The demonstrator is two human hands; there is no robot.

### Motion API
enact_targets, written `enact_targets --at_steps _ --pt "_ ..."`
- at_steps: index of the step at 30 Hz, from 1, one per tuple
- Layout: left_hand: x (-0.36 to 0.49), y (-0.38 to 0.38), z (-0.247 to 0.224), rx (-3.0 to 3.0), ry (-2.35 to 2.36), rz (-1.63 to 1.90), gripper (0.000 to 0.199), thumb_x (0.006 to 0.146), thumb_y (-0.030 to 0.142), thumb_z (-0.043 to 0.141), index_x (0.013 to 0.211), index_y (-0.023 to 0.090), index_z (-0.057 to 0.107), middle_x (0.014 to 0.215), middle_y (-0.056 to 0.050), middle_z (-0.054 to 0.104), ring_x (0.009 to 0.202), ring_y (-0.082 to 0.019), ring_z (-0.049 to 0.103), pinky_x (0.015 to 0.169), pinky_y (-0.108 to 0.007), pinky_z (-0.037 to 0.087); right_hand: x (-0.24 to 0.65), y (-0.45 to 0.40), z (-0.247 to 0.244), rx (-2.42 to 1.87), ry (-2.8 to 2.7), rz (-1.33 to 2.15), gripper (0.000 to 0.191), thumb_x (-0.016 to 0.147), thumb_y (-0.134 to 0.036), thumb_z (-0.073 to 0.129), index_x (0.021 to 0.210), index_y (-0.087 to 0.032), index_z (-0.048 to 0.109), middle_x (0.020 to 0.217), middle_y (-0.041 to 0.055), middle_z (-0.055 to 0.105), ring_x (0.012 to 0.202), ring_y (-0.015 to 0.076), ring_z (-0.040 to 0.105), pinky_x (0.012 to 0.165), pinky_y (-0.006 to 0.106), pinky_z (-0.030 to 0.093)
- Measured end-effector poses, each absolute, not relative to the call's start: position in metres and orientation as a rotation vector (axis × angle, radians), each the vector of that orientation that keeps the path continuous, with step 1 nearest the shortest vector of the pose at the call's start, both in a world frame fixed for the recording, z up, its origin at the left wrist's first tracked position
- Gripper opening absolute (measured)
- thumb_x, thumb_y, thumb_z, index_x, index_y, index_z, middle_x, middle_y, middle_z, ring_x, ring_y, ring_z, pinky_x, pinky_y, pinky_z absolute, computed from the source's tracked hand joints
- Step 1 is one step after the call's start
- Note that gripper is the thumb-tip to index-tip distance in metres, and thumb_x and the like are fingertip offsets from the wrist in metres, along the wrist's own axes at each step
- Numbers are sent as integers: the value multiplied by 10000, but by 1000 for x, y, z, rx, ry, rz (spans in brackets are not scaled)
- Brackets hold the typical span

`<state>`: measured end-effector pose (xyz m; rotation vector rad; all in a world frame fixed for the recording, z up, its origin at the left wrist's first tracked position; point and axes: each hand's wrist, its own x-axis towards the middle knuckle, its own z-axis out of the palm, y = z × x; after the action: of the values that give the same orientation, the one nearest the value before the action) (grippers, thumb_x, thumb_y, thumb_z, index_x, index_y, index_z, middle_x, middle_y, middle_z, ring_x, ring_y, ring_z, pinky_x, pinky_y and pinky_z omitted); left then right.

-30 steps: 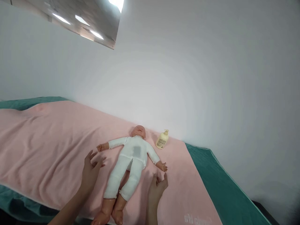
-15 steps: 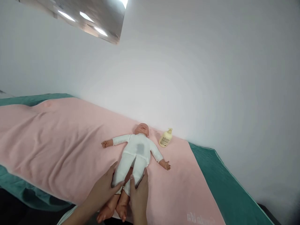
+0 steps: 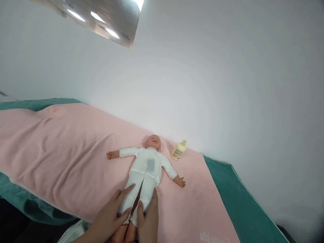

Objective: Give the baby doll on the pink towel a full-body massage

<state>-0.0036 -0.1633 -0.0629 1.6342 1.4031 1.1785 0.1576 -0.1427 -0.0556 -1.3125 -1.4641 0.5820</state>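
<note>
A baby doll in a white outfit lies on its back on the pink blanket, arms spread and head toward the wall. My left hand holds its leg on the left side, the thumb and forefinger spread across the white cloth. Around the other lower leg curls my right hand, its thumb on the inner side and its fingers on the outer side. Bare lower legs show below the cloth, and the feet are out of view. A grey patch marks the doll's chest.
To the right of the doll's head stands a pale yellow pump bottle. Green cloth shows past the blanket's right edge. Behind rises a white wall, with a shiny reflective panel at upper left.
Both hands have moved slightly down the legs, toward me. The legs look straighter, and the feet have dropped out of view. The camera view has shifted a little.
</note>
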Motion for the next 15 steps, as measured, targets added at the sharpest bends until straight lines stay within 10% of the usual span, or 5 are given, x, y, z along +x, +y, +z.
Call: enact_targets --at_steps 15 --pt "-29 -165 -73 1538 1423 1271 547 835 403 589 1362 319 470 1241 -85 549 1101 -275 578 952 -396 469 185 -142 -62 -1437 -1309 779 627 809 -517 600 1316 -168 480 1279 143 565 1167 297 549 948 403 479"
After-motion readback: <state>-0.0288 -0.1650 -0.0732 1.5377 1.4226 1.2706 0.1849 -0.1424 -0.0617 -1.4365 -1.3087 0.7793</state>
